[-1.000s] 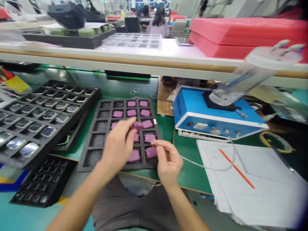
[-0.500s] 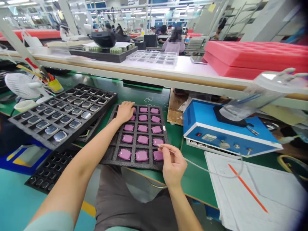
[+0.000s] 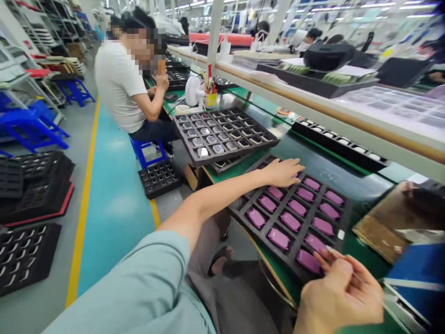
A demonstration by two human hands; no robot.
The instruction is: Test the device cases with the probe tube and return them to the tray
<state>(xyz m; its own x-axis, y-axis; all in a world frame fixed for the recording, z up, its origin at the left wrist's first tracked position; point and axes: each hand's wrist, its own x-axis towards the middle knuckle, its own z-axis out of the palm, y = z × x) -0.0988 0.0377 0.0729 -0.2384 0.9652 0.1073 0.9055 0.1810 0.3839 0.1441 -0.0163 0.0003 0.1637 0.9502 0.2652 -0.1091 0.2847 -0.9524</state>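
A black foam tray (image 3: 260, 239) holds several purple watch-shaped pieces (image 3: 290, 221) in its compartments. My left hand (image 3: 282, 172) lies palm down over the tray's far end, its fingers stretched out. It covers some compartments, and I cannot tell whether it touches a piece. My right hand (image 3: 347, 290) is closed on a thin clear tube (image 3: 358, 277). The tube's pale tip shows beyond the fingertips, over the tray's near right corner and close to the purple pieces there. Behind my right hand the tube trails off toward the bottom right.
Left of the purple pieces stands another black tray (image 3: 225, 132) of glossy dark squares, jutting past the table edge. A blue box (image 3: 417, 273) and a brown board (image 3: 382, 232) are at the right. A shelf (image 3: 313, 111) runs above the table. A person (image 3: 120, 88) sits at the left.
My view has swung left, bringing the seated person and floor aisle into sight. My left hand stays at the tray's far end, and my right hand still grips the tube near its near right corner.
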